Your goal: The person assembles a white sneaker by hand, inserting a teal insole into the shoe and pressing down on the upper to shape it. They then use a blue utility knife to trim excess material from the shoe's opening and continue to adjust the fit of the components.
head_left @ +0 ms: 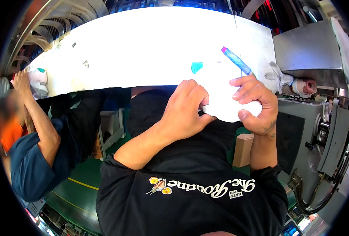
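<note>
A glossy white plastic piece (pixel 226 109) is held between both hands at the near edge of the table, its outline washed out by glare. My left hand (pixel 185 108) is closed, thumb and fingers pinching the piece's left end. Curled round its right side is my right hand (pixel 261 100), the thumb pressing on a rounded end. A blue stick-like tool (pixel 236 61) with a magenta tip juts up from the right fingers; its lower end is hidden. Just beyond the left fingers shows a teal patch (pixel 196 67); whether it belongs to the piece, I cannot tell.
Across the front stretches a brightly lit white table (pixel 143 51). A white glove (pixel 278 76) lies at its right end, near a grey machine (pixel 296 126). At far left a co-worker's hand (pixel 22 80) touches white containers (pixel 39 80). A cardboard box (pixel 243 149) stands below.
</note>
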Demonstrator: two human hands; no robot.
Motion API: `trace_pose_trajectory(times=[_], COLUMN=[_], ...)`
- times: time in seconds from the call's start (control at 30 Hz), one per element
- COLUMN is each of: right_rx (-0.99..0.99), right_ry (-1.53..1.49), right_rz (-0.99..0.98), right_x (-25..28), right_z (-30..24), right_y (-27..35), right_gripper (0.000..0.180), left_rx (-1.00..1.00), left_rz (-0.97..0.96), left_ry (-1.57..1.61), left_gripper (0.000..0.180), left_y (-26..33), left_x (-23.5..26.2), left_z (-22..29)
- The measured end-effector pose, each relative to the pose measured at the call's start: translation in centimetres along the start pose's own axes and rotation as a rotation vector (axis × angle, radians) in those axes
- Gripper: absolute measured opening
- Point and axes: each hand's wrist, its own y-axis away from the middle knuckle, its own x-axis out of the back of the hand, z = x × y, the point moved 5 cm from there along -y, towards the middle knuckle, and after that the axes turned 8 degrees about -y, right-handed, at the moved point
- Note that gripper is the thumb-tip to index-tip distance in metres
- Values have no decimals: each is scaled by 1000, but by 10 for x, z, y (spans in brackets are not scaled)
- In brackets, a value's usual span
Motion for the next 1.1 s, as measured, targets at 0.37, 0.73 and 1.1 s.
trace_pose_trajectory(times=[0.37, 0.73, 1.1], right_rx=[-240, -751, -721], right_ry=[254, 527, 647], right_rz=[-73, -184, -151], right_x=[11, 24, 20], right_z=[-10, 23, 28], right_y=[21, 52, 57], right_gripper=[59, 92, 90], left_rx=[-102, -264, -241], left_rz=[-19, 31, 14], left_ry=[-249, -474, -483], left_gripper=[55, 43, 47], left_y=[-7, -2, -11], left_x=[-18, -62, -64], left_z=[-2, 16, 24])
